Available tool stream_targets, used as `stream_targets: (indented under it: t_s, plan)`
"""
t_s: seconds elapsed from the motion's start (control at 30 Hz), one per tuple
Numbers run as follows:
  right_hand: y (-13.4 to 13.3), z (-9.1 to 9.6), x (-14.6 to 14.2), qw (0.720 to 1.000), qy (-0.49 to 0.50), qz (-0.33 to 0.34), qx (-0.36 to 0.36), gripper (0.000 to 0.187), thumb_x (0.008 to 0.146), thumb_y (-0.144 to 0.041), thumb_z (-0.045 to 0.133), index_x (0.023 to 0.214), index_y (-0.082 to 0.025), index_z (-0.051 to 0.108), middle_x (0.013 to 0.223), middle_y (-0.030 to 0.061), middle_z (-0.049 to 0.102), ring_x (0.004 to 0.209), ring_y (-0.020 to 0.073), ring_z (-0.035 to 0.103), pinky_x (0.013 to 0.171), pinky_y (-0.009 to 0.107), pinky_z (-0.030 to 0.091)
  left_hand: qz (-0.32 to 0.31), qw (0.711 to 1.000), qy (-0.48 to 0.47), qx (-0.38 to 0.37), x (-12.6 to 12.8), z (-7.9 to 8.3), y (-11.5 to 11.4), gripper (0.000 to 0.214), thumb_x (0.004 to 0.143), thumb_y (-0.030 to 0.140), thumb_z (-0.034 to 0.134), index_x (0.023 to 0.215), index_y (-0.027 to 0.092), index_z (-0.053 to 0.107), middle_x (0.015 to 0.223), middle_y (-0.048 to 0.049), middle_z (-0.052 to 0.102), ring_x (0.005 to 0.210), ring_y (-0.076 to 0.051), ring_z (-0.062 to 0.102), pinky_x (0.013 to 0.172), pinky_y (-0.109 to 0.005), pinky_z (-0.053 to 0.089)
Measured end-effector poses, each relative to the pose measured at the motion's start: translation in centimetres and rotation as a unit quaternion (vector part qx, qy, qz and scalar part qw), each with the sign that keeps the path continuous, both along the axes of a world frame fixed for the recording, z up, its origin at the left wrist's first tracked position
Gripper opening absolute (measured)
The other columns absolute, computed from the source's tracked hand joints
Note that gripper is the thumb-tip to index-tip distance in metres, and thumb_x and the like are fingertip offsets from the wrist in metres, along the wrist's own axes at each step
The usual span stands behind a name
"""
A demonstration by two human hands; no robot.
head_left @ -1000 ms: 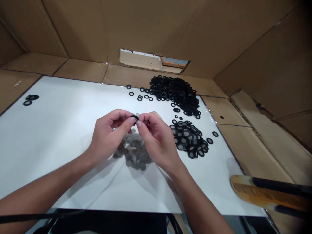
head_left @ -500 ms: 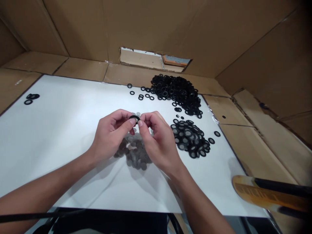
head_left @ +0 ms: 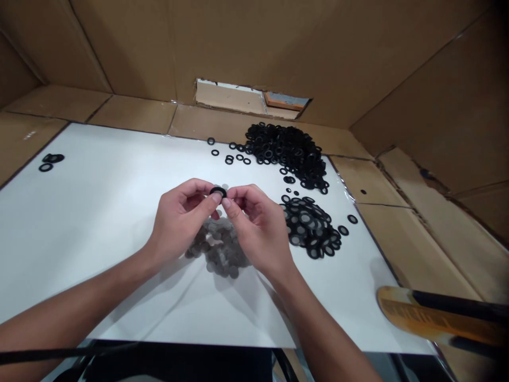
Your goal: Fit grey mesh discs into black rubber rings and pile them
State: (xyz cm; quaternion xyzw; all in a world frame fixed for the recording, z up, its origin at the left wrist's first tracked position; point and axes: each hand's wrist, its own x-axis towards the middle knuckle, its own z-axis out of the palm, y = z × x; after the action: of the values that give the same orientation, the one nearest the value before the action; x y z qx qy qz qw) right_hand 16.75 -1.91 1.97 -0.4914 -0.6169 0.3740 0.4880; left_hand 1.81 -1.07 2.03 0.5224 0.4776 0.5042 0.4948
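Note:
Between both hands, above the white board, is a black rubber ring (head_left: 218, 189) with a grey centre partly covered by my thumbs. My left hand (head_left: 181, 215) pinches its left side between thumb and fingers. At its right edge, my right hand (head_left: 258, 223) grips with thumb and fingertips. Below and between the hands lies a heap of small grey mesh discs (head_left: 222, 254), partly hidden by them. To the right of my right hand sits a pile of black rings with grey centres (head_left: 312, 225). Behind that is a larger heap of black rings (head_left: 284, 148), several lying loose at its left.
The white board (head_left: 99, 212) lies on cardboard, with a cardboard wall (head_left: 254, 48) behind that has a cut-out slot (head_left: 230, 95). A few black rings (head_left: 46, 167) lie at the far left. An orange-and-black handled object (head_left: 421, 313) juts in at the lower right.
The ring has tilted so that more of its face shows. My right thumb and fingers have shifted slightly at its edge. The piles look the same.

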Motion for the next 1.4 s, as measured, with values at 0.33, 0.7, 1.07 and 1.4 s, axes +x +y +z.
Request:
stream_targets:
  t_s: [0.33, 0.7, 1.07, 1.4]
  plan:
    - [-0.2, 0.5, 0.2, 1.0, -0.013, 0.008, -0.008, 0.01, 0.09, -0.024, 0.059, 0.082, -0.019, 0.059, 0.078, 0.0005, 0.058, 0.069, 0.0133, 0.052, 0.058, 0.026, 0.04, -0.031, 0.999, 0.008, -0.011, -0.1, 0.1, 0.2, 0.017, 0.086, 0.035, 0.069, 0.083, 0.018, 0.069, 0.07, -0.0005, 0.068, 0.064, -0.014, 0.065, 0.062, -0.025, 0.055]
    - [-0.2, 0.4, 0.4, 1.0, -0.024, 0.008, 0.018, 0.012, 0.091, -0.024, 0.059, 0.079, -0.02, 0.059, 0.076, 0.0002, 0.057, 0.071, 0.0146, 0.051, 0.065, 0.029, 0.043, -0.035, 0.999, -0.01, -0.028, 0.0, 0.1, 0.1, 0.02, 0.085, 0.036, 0.071, 0.083, 0.017, 0.069, 0.071, -0.001, 0.067, 0.063, -0.014, 0.065, 0.062, -0.025, 0.054]
    - [0.2, 1.5, 1.2, 0.996, -0.079, -0.025, 0.008, 0.006, 0.088, -0.023, 0.058, 0.082, -0.02, 0.059, 0.079, 0.0016, 0.059, 0.071, 0.0152, 0.052, 0.064, 0.028, 0.044, -0.029, 0.999, 0.032, -0.025, -0.1, 0.0, 0.3, 0.023, 0.084, 0.04, 0.071, 0.09, 0.018, 0.071, 0.072, -0.0025, 0.07, 0.064, -0.016, 0.067, 0.06, -0.026, 0.054]
    - [-8.4, -1.3, 6.9, 0.923, -0.299, -0.131, -0.202, 0.011, 0.089, -0.032, 0.048, 0.081, -0.024, 0.051, 0.064, 0.0005, 0.062, 0.054, 0.0218, 0.057, 0.054, 0.029, 0.037, 0.063, 0.998, -0.02, 0.005, -1.3, 0.0, 1.9, 0.016, 0.083, 0.03, 0.062, 0.093, 0.018, 0.068, 0.08, 0.0002, 0.064, 0.06, -0.012, 0.062, 0.068, -0.029, 0.056]
